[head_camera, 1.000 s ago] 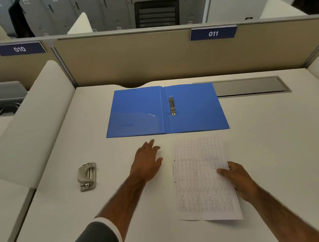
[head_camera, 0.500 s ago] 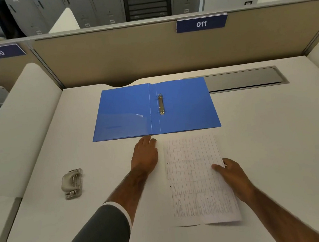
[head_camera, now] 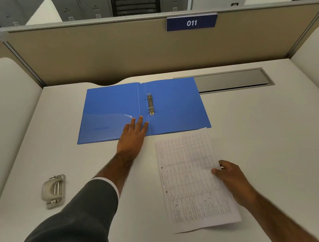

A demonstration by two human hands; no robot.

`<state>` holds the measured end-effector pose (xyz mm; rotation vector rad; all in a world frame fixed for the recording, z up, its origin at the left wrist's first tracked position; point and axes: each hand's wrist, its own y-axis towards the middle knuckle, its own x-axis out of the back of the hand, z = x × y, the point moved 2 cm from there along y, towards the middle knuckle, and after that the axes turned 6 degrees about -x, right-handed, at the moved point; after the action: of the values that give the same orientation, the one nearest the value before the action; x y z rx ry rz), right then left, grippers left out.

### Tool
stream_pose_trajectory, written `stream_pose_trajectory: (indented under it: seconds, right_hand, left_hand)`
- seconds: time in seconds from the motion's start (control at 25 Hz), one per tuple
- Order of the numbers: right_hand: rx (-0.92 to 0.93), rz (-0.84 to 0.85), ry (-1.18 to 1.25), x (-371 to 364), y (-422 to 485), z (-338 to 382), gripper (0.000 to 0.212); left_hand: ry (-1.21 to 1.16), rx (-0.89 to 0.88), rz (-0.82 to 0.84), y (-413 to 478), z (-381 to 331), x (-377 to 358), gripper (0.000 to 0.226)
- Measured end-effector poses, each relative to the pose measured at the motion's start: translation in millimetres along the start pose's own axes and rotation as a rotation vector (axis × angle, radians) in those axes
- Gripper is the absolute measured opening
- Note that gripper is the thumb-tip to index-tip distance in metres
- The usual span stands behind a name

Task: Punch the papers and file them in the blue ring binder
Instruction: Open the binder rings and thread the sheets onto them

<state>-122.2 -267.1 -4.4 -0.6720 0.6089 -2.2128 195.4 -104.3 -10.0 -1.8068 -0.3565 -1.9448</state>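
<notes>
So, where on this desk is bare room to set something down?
Bare white desk lies right of the open blue ring binder and printed papers; also around the grey metal hole punch. Crowded: binder's near edge, under the left hand.

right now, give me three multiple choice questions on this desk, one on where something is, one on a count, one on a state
1. The right hand:
A) lies flat and empty
B) holds the papers by their right edge
C) grips a pen

2. Rings on the mechanism of the blue ring binder:
A) two
B) three
C) four

3. The hole punch lies:
A) on the binder
B) on the papers
C) on the desk, left of the left sleeve

Answers:
1 B: its thumb and curled fingers grip that edge.
2 A: two wire loops stand on the metal strip.
3 C: it sits alone on bare desk, apart from binder and papers.
</notes>
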Motion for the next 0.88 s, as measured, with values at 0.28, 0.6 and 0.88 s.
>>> stream_pose_trajectory:
  seconds: [0.28, 0.6, 0.88]
  right_hand:
    - [0.001, -0.042, 0.032, 24.5, 6.8, 5.1, 0.013]
    - [0.039, -0.066, 0.104, 45.0, 43.8, 50.6, 0.015]
    - [0.087, -0.077, 0.075, 43.3, 117.6, 147.6, 0.017]
  left_hand:
    - [0.002, -0.058, 0.089, 10.6, 3.9, -7.5, 0.065]
    - [-0.349, 0.118, -0.049, 19.3, -1.3, 13.9, 0.038]
    - [-0.779, 0.308, -0.13, 80.6, 4.4, 26.1, 0.031]
